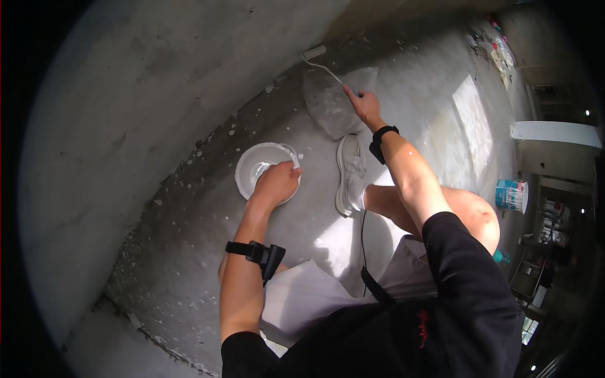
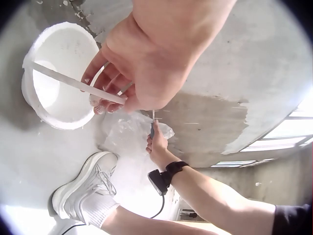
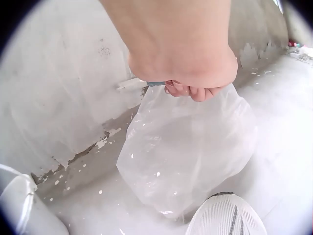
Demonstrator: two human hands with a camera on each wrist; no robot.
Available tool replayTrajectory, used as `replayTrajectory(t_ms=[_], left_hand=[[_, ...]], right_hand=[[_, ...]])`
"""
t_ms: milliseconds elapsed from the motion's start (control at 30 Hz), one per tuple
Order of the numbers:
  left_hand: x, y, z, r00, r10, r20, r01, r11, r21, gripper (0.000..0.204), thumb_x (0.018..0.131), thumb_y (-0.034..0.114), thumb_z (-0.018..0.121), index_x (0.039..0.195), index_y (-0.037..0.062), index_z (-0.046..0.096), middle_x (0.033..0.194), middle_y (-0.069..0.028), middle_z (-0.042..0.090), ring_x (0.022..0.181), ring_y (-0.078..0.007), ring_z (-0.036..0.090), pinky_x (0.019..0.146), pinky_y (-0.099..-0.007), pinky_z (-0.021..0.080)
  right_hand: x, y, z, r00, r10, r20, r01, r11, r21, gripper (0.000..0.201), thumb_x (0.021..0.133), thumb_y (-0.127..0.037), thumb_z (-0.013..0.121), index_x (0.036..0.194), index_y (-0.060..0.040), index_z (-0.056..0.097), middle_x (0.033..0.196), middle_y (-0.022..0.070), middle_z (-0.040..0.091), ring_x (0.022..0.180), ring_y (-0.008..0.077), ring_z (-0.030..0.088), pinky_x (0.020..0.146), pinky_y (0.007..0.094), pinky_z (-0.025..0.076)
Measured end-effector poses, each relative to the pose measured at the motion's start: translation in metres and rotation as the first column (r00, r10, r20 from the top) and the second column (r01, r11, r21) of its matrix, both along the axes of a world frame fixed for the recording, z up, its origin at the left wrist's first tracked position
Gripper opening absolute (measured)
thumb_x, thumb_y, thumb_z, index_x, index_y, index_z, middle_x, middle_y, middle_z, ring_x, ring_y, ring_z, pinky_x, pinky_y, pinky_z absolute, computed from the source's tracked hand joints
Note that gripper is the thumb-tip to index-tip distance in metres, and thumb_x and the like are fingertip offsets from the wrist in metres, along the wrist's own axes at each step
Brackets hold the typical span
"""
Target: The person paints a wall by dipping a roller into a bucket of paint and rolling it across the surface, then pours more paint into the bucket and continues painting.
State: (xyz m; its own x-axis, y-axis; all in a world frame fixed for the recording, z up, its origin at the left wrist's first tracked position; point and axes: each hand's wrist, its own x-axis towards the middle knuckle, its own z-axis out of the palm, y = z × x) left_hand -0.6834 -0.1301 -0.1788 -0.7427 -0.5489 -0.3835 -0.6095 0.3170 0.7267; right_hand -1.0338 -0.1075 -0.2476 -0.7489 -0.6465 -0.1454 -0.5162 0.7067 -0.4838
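Observation:
My left hand [image 1: 277, 184] is over a white bucket [image 1: 241, 165] on the floor and grips its pale handle [image 2: 68, 80], with the fingers curled under the strip. White paint shows inside the bucket, and some white marks the fingertips. Farther forward and to the right, my right hand [image 1: 365, 107] holds a paint roller by its grip. Its white roller head [image 1: 315, 52] points away toward the base of the wall. In the right wrist view, the hand covers most of the blue-grey grip [image 3: 156, 83].
Beneath the right hand a clear plastic bag [image 1: 324, 104] lies on the paint-spotted floor, beside a white shoe [image 1: 351, 167]. The grey wall [image 1: 157, 82] rises at the left. A blue-and-white paint pail [image 1: 512, 196] stands far right, and debris [image 1: 495, 53] lies at the back right.

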Motion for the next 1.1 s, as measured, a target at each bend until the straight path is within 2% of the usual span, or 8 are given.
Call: replayTrajectory(t_ms=[133, 233, 300, 400, 500, 733, 867, 1100], left_hand=[[0.008, -0.003, 0.012, 0.999, 0.044, -0.02, -0.043, 0.998, 0.037, 0.034, 0.095, 0.029, 0.052, 0.09, -0.0034, 0.062, 0.083, -0.0263, 0.064, 0.08, -0.0442, 0.06, 0.072, -0.0459, 0.045], [0.011, -0.004, 0.019, 0.998, 0.034, 0.049, -0.038, 0.995, 0.089, 0.033, 0.095, 0.026, 0.051, 0.096, -0.0045, 0.064, 0.094, -0.0275, 0.066, 0.092, -0.0452, 0.062, 0.082, -0.0483, 0.047], [0.013, -0.003, 0.012, 0.995, 0.073, -0.063, -0.068, 0.995, 0.08, 0.035, 0.095, 0.03, 0.053, 0.088, -0.0037, 0.06, 0.081, -0.0262, 0.063, 0.075, -0.0435, 0.058, 0.069, -0.0463, 0.044], [0.008, -0.006, 0.028, 0.997, -0.005, 0.077, -0.002, 0.996, 0.09, 0.033, 0.095, 0.026, 0.051, 0.096, -0.004, 0.063, 0.094, -0.0271, 0.066, 0.089, -0.0458, 0.062, 0.08, -0.0493, 0.048], [0.009, -0.004, 0.025, 0.999, 0.008, 0.044, -0.011, 0.998, 0.064, 0.032, 0.095, 0.026, 0.051, 0.095, -0.0036, 0.063, 0.093, -0.027, 0.066, 0.089, -0.0461, 0.062, 0.08, -0.0502, 0.048], [0.003, -0.001, 0.016, 0.999, -0.013, 0.035, 0.011, 0.998, 0.057, 0.031, 0.096, 0.025, 0.049, 0.093, -0.0031, 0.062, 0.092, -0.027, 0.066, 0.09, -0.0463, 0.062, 0.081, -0.0505, 0.048], [0.001, 0.001, 0.004, 0.999, -0.03, 0.013, 0.03, 0.999, 0.044, 0.032, 0.095, 0.026, 0.05, 0.09, -0.0037, 0.062, 0.087, -0.0283, 0.064, 0.084, -0.0466, 0.06, 0.076, -0.0491, 0.045], [-0.001, 0.003, 0.008, 0.998, -0.048, 0.028, 0.046, 0.996, 0.073, 0.031, 0.095, 0.024, 0.05, 0.089, -0.004, 0.061, 0.09, -0.0287, 0.064, 0.087, -0.0468, 0.059, 0.078, -0.0492, 0.045]], right_hand=[[0.0, 0.0, -0.019, 1.0, -0.026, -0.007, 0.026, 1.0, 0.013, 0.078, 0.077, -0.073, 0.055, 0.071, 0.0042, 0.067, 0.076, 0.0282, 0.064, 0.076, 0.0446, 0.061, 0.069, 0.0475, 0.048], [-0.005, -0.003, -0.028, 0.997, -0.076, -0.024, 0.077, 0.996, 0.033, 0.078, 0.077, -0.074, 0.054, 0.072, 0.0029, 0.069, 0.076, 0.0279, 0.064, 0.078, 0.0442, 0.062, 0.07, 0.0473, 0.049], [-0.011, -0.009, -0.025, 0.994, -0.086, -0.066, 0.085, 0.996, -0.017, 0.079, 0.077, -0.074, 0.056, 0.064, 0.0036, 0.064, 0.068, 0.0271, 0.061, 0.068, 0.0417, 0.061, 0.066, 0.0462, 0.048], [-0.028, -0.013, -0.009, 0.978, -0.027, -0.208, 0.025, 1.0, -0.011, 0.079, 0.076, -0.073, 0.057, 0.063, 0.0038, 0.063, 0.065, 0.0275, 0.06, 0.066, 0.043, 0.06, 0.064, 0.0469, 0.047], [-0.051, -0.005, 0.016, 0.969, 0.028, -0.247, -0.04, 0.998, -0.045, 0.078, 0.076, -0.072, 0.059, 0.062, 0.0039, 0.063, 0.062, 0.0274, 0.057, 0.064, 0.0444, 0.059, 0.062, 0.0476, 0.047], [-0.068, 0.007, 0.066, 0.957, -0.079, -0.278, -0.016, 0.946, -0.324, 0.071, 0.078, -0.066, 0.065, 0.063, 0.003, 0.06, 0.057, 0.0239, 0.048, 0.053, 0.0392, 0.043, 0.053, 0.0441, 0.039], [-0.062, 0.003, 0.081, 0.931, -0.092, -0.355, -0.051, 0.926, -0.373, 0.068, 0.08, -0.063, 0.065, 0.063, 0.0018, 0.061, 0.059, 0.0239, 0.051, 0.054, 0.0395, 0.048, 0.054, 0.0433, 0.041], [-0.051, -0.002, 0.054, 0.928, 0.072, -0.366, -0.115, 0.988, -0.098, 0.073, 0.081, -0.069, 0.058, 0.073, 0.0025, 0.069, 0.066, 0.0253, 0.061, 0.066, 0.0414, 0.062, 0.062, 0.0456, 0.047]])
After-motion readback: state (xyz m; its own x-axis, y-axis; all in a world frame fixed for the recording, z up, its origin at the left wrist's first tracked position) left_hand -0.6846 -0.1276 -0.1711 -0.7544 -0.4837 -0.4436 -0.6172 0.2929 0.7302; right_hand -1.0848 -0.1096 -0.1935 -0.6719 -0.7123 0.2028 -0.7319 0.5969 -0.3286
